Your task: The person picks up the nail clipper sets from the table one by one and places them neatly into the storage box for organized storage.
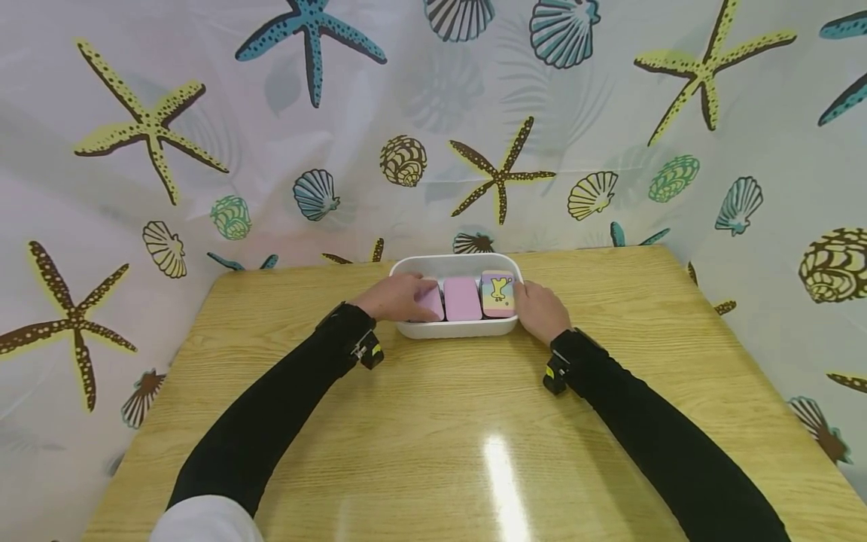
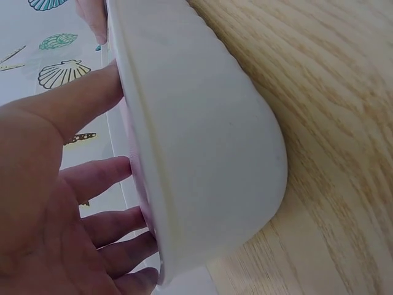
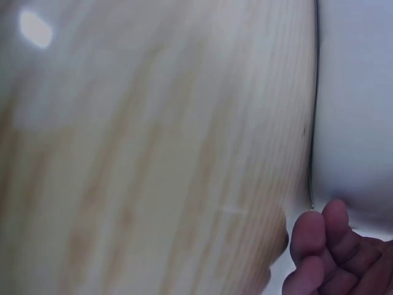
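A white oval-cornered tub [image 1: 460,329] stands at the far part of the table with rounded boxes in a row inside it. On the left is a pink box [image 1: 431,302], in the middle another pink box [image 1: 463,299], and on the right a pastel box with a yellow figure [image 1: 497,294]. My left hand [image 1: 398,296] reaches over the tub's left end and grips the left pink box, thumb and fingers spread across it. In the left wrist view the fingertips disappear behind the tub's rim. My right hand [image 1: 542,310] holds the tub's right end, its fingers curled against the wall.
The wooden table [image 1: 433,421] shows a bright glare streak near its front. Right behind the tub hangs a curtain [image 1: 352,150] printed with starfish and shells, which also runs along both sides. A white rounded thing [image 1: 206,519] shows at the bottom left.
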{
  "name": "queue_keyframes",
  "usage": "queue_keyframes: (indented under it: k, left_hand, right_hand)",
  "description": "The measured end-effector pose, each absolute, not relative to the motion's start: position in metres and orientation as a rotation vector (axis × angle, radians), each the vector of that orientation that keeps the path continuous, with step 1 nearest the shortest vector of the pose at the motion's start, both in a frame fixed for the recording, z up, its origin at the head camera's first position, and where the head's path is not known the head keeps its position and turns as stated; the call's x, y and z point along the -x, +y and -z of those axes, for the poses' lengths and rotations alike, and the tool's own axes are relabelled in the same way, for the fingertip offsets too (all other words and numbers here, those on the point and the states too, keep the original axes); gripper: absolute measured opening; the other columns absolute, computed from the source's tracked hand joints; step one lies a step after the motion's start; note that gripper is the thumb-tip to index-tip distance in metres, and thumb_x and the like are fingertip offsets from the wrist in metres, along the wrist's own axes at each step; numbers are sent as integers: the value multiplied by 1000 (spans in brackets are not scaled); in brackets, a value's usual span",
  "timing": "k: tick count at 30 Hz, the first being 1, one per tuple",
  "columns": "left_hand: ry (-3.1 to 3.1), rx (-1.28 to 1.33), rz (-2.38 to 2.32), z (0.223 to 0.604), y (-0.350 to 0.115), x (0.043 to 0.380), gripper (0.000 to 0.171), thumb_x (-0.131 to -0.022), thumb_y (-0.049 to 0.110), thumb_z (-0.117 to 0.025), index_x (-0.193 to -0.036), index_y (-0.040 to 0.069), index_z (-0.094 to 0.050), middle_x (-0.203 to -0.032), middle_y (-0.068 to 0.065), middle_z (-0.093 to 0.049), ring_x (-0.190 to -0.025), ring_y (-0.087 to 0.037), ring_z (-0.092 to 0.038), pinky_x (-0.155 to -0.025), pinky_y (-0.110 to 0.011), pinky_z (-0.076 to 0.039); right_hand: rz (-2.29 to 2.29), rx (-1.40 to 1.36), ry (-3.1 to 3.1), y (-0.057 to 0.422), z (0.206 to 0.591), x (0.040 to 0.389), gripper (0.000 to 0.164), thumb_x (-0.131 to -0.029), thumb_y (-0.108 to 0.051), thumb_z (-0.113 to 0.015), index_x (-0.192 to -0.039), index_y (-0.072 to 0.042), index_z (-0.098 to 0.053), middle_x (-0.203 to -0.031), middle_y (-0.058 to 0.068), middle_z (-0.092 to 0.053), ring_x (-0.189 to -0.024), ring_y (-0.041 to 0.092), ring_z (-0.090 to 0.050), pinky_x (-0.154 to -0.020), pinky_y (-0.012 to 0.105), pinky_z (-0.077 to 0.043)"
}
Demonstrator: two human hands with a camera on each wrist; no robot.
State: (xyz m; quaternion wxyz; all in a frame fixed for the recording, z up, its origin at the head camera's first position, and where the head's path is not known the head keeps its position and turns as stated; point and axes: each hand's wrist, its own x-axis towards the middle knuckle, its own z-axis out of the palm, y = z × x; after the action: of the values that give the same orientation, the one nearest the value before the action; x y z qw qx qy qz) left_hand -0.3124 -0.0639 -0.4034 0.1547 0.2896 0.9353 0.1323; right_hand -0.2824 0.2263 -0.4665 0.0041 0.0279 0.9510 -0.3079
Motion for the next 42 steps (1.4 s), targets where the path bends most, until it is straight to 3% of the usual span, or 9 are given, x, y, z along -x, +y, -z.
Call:
queue_keyframes:
  k: [10,18,23,33,42]
  left_hand:
    - [2634,-794,-481,404,-68,309,78,-93,48,-69,-157,16,-37,-164,-15,-29,-150,-29,-31,-120,-43,-27]
    - [3021,-603,-582,430,-82,311,51,-103,22,-51,-147,-3,-44,-146,-22,-49,-137,-36,-45,-113,-49,-38]
    - [3114,-469,-462,447,-90,312,49,-101,13,-46,-147,-6,-41,-132,-25,-60,-122,-38,-57,-99,-51,-50]
    - [3211,-340,-364,458,-80,331,51,-102,14,-45,-152,1,-40,-131,-19,-64,-119,-35,-61,-89,-50,-55]
    - [3216,-264,-361,460,-63,357,50,-104,16,-46,-153,8,-41,-129,-16,-65,-118,-34,-62,-88,-51,-55]
  right_hand:
    - [961,-89,2988,229,467,284,58,-109,-43,-22,-123,-2,-62,-100,15,-61,-90,31,-56,-80,44,-42]
    - [951,-70,2988,226,467,285,57,-108,-41,-23,-120,-2,-62,-101,16,-61,-90,30,-56,-79,45,-44]
    - [936,-61,2986,224,468,286,55,-108,-42,-22,-113,-4,-62,-94,14,-60,-86,30,-56,-74,41,-42]
    - [949,-34,3007,225,471,299,53,-109,-40,-21,-97,-5,-59,-83,12,-56,-74,27,-54,-66,37,-39]
    - [891,-100,3016,236,472,321,55,-108,-39,-21,-102,-2,-60,-89,15,-58,-80,30,-55,-69,39,-40]
